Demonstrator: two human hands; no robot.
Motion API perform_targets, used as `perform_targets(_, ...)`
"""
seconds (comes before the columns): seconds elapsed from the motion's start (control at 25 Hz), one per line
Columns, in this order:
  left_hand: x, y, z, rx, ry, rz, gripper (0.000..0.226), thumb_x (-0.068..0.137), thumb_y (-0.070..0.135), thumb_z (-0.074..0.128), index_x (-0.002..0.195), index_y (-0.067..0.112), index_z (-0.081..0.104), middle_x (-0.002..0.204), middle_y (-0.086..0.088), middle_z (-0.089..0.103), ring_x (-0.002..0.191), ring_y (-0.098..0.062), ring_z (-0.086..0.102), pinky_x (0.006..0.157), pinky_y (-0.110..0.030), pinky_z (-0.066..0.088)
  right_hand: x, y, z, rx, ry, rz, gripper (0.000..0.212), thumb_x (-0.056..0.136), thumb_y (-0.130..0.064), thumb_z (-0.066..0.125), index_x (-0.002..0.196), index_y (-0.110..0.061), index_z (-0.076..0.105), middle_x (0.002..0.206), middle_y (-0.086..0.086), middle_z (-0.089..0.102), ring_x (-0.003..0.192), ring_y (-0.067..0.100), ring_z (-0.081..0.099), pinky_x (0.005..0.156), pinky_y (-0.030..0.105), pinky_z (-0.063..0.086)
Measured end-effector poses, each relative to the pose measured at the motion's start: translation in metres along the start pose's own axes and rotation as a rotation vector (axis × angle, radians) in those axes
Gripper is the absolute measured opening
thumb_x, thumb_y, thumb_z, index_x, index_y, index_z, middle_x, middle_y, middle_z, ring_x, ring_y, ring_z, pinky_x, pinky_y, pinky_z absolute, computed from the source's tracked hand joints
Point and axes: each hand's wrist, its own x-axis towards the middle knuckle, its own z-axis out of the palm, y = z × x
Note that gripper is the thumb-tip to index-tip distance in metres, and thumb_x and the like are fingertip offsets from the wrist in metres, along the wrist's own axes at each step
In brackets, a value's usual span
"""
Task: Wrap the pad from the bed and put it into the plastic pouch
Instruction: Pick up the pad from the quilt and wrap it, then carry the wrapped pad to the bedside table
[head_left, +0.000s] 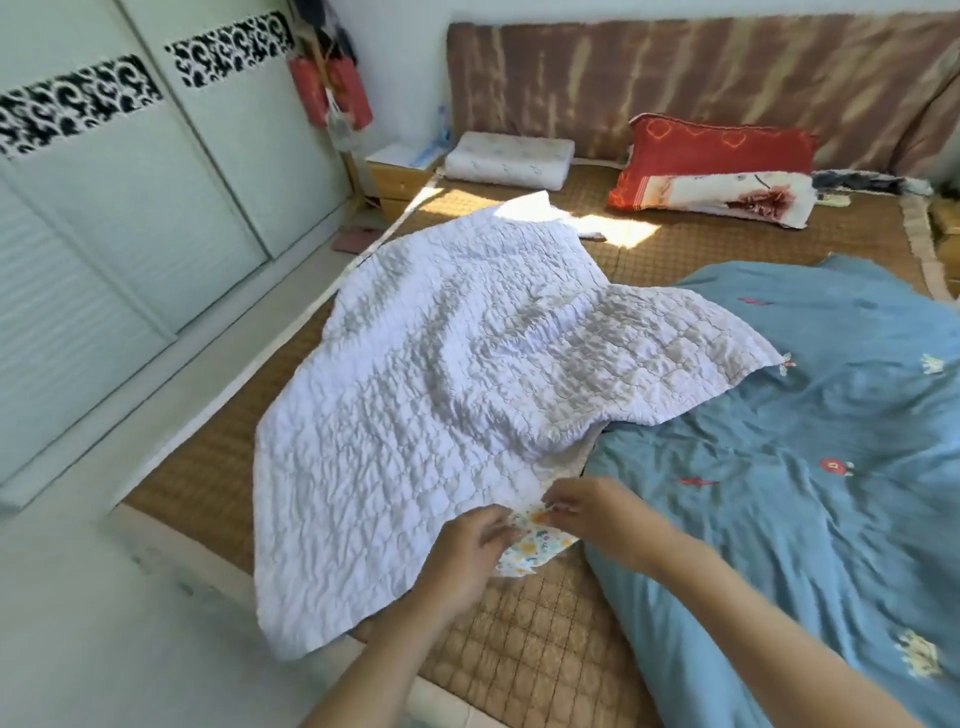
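Observation:
A white quilted pad lies spread and rumpled across the woven bed mat, one side draped over the blue quilt. Its near corner is turned up and shows a printed underside with coloured flowers. My left hand grips this near corner from the left. My right hand pinches the same corner's edge from the right, fingers closed on the fabric. No plastic pouch is in view.
A blue flowered quilt covers the right of the bed. A white pillow and a red pillow lie at the brown headboard. A wooden nightstand and a sliding wardrobe stand to the left.

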Motion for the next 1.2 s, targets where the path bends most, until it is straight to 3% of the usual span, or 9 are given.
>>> perform_targets(0.12,-0.052,-0.02,-0.031,-0.074,0.044,-0.063,0.014,0.089,0.035,0.061,0.102,0.032,0.063,0.089,0.016,0.066,0.067,0.006,0.061,0.06,-0.009,0.042,0.0,-0.044,0.019,0.052,-0.015,-0.092,0.007,0.092,-0.021,0.058,0.094,-0.017,0.062,0.08,-0.007,0.063,0.069,0.006,0.057,0.056,0.01,0.04)
perform_targets(0.24,-0.109,-0.055,-0.074,-0.241,0.161,-0.099,0.038,0.08,0.033,0.071,0.115,0.036,0.056,0.109,0.017,0.067,0.096,0.005,0.064,0.08,-0.017,0.052,0.009,-0.107,0.044,0.126,-0.045,-0.186,0.005,0.093,-0.021,0.058,0.095,-0.02,0.062,0.077,-0.018,0.058,0.066,-0.013,0.055,0.057,0.003,0.04)
perform_targets(0.4,-0.18,-0.118,-0.129,-0.395,0.299,-0.157,0.036,0.074,0.024,0.078,0.107,0.021,0.064,0.107,0.002,0.074,0.099,-0.013,0.07,0.09,-0.036,0.056,0.033,-0.196,0.089,0.214,-0.055,-0.239,0.007,0.093,-0.022,0.057,0.089,-0.02,0.063,0.083,-0.002,0.065,0.074,0.007,0.061,0.059,0.014,0.043)
perform_targets(0.48,-0.217,-0.158,-0.166,-0.445,0.395,-0.162,0.025,0.075,0.022,0.078,0.098,0.019,0.068,0.101,0.001,0.076,0.097,-0.017,0.071,0.086,-0.037,0.058,0.048,-0.248,0.127,0.217,-0.055,-0.277,0.019,0.092,-0.023,0.058,0.074,-0.03,0.058,0.068,-0.007,0.057,0.059,0.001,0.053,0.052,0.011,0.038)
perform_targets(0.6,-0.263,-0.216,-0.235,-0.51,0.508,-0.155,0.014,0.078,0.02,0.075,0.091,0.023,0.071,0.092,0.008,0.078,0.089,-0.01,0.072,0.067,-0.02,0.057,0.073,-0.326,0.191,0.256,-0.088,-0.29,0.039,0.09,-0.023,0.06,0.056,-0.04,0.05,0.051,-0.014,0.046,0.045,-0.001,0.041,0.045,0.01,0.033)
perform_targets(0.76,-0.303,-0.27,-0.322,-0.501,0.481,-0.102,0.02,0.078,0.008,0.073,0.088,0.025,0.073,0.089,0.011,0.077,0.086,-0.005,0.07,0.073,-0.018,0.054,0.103,-0.403,0.262,0.353,-0.165,-0.251,0.018,0.088,-0.022,0.063,0.077,-0.007,0.062,0.069,0.004,0.047,0.064,0.011,0.043,0.061,0.025,0.035)
perform_targets(0.84,-0.317,-0.289,-0.36,-0.497,0.449,-0.081,0.021,0.077,0.008,0.075,0.086,0.026,0.073,0.088,0.01,0.077,0.086,-0.006,0.068,0.078,-0.02,0.054,0.118,-0.437,0.289,0.375,-0.195,-0.247,0.024,0.089,-0.018,0.063,0.085,0.005,0.058,0.074,0.009,0.048,0.069,0.017,0.044,0.065,0.032,0.036)
perform_targets(1.08,-0.319,-0.32,-0.455,-0.472,0.35,-0.039,0.034,0.068,0.028,0.083,0.1,0.026,0.069,0.097,0.017,0.075,0.093,0.005,0.067,0.071,-0.004,0.047,0.182,-0.518,0.327,0.402,-0.242,-0.247,0.028,0.088,-0.017,0.064,0.064,-0.013,0.05,0.057,-0.007,0.039,0.054,0.008,0.036,0.052,0.022,0.03)
perform_targets(1.2,-0.299,-0.329,-0.517,-0.558,0.327,0.022,0.046,0.063,0.038,0.084,0.104,0.027,0.068,0.103,0.01,0.076,0.099,-0.008,0.069,0.074,-0.014,0.054,0.239,-0.559,0.337,0.425,-0.198,-0.263,0.03,0.085,-0.022,0.068,0.064,-0.005,0.053,0.056,-0.005,0.04,0.054,0.01,0.037,0.046,0.015,0.029)
